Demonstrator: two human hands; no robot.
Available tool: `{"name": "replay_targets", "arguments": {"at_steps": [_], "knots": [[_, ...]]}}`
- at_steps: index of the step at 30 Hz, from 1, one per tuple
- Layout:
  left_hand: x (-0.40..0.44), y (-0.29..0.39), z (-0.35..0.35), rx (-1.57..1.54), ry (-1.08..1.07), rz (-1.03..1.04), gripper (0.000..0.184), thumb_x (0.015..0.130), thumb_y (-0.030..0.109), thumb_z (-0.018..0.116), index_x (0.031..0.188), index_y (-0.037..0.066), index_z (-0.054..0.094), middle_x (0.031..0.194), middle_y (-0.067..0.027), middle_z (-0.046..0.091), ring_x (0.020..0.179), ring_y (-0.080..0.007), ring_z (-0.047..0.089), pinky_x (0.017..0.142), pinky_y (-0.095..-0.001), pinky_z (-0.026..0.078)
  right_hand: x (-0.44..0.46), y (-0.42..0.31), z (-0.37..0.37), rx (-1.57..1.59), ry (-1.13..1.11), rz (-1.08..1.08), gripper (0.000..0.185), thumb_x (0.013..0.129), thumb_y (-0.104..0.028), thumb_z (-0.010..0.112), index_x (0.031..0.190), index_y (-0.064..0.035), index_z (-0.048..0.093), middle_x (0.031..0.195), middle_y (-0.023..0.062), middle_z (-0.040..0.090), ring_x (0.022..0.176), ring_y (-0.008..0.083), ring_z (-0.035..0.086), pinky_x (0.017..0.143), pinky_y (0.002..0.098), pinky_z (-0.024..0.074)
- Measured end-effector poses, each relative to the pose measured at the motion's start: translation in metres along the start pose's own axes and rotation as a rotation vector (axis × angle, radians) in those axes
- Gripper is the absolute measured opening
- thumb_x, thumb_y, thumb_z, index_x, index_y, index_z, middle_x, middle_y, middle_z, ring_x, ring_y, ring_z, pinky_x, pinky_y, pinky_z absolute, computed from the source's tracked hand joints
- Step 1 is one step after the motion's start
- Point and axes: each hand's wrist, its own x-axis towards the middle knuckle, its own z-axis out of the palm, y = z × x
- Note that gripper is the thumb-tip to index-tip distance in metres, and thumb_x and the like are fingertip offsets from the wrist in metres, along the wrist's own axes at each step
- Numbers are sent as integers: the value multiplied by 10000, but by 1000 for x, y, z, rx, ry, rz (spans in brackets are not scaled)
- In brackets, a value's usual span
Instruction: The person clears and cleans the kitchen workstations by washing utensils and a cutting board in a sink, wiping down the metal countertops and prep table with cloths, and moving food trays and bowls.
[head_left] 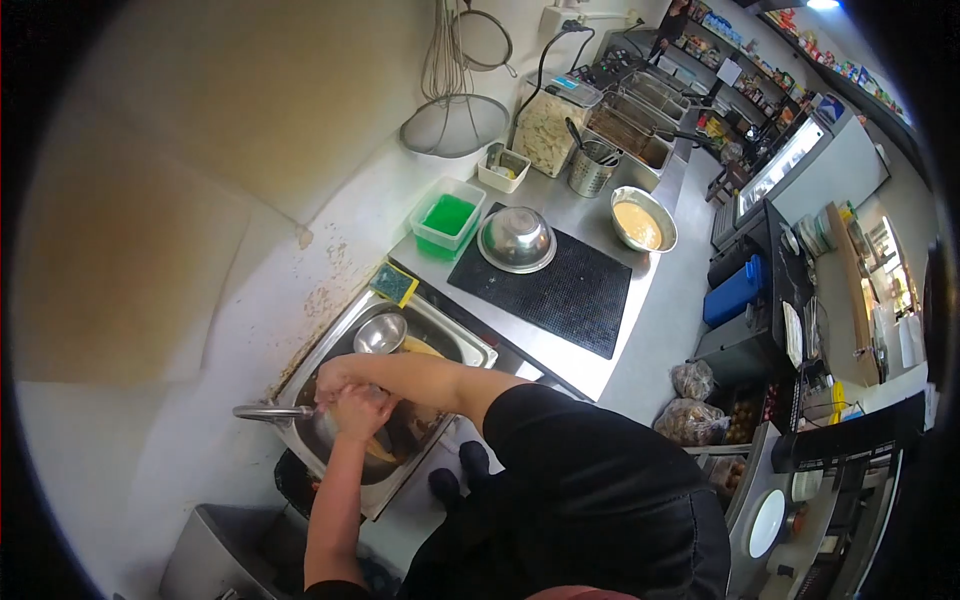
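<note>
Hands [362, 410] touch each other by the faucet [275, 411] over the sink [484, 355], grip unclear.

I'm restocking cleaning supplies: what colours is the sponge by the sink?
The sponge is dark green on top with yellow edges, best seen in the head view.

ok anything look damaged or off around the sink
Yes: the wall alongside the sink has rough, brownish patches where the surface seems to be flaking, which stands out against the smoother, paler stretches around them.
</note>
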Motion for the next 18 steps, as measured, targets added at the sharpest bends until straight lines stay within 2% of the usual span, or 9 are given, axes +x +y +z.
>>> {"name": "replay_targets", "arguments": {"at_steps": [1,3,5,6,8,9,12,18], "knots": [[3,6,-5,4,-1,6,246,687,318,705,604,106,611,624,-50,565,643,-246,566,705,-416,430,-1,-5,0,-81,2,35,332,782,-170,580,1063,0,628,1082,166,630,871,290,649,746,388,525],[8,20,-13,169,-129,-34,185,702,281,685,718,97,676,765,-107,649,754,-247,626,699,-397,470,-1,-15,4,-218,4,89,325,777,-167,577,1050,1,635,1074,171,632,876,299,650,751,396,525],[1,13,4,159,-49,59,213,722,305,667,707,93,670,761,-117,651,749,-259,629,681,-404,473,-3,-26,9,-283,38,148,319,773,-164,574,1038,2,641,1067,177,634,880,308,650,755,404,524],[-2,8,16,158,33,143,246,743,330,648,696,89,665,758,-128,652,743,-272,632,663,-412,477,-8,-32,12,-255,90,188,317,770,-162,572,1031,3,645,1063,180,635,883,313,651,757,408,524],[-4,13,15,171,45,172,254,751,340,637,710,91,668,757,-128,655,736,-274,636,662,-415,482,-50,-60,16,12,308,331,292,758,-162,571,986,-3,661,1036,195,638,908,328,642,773,420,518],[-1,17,12,182,24,164,258,755,344,631,716,93,670,756,-128,656,732,-275,638,662,-416,485,-68,-69,19,278,518,454,271,745,-162,569,941,-9,678,1009,209,640,934,344,634,789,432,512],[0,31,1,231,-72,87,271,766,359,615,736,96,674,755,-129,660,721,-279,644,660,-420,492,-89,-90,23,254,601,525,237,726,-125,560,900,-33,692,963,182,659,915,342,641,764,424,519],[4,43,-1,303,-212,-31,303,789,389,581,777,104,684,753,-129,667,699,-286,656,658,-428,507,-75,-92,22,132,601,524,240,760,-165,569,915,-32,695,988,162,664,918,299,653,752,396,524]]}}
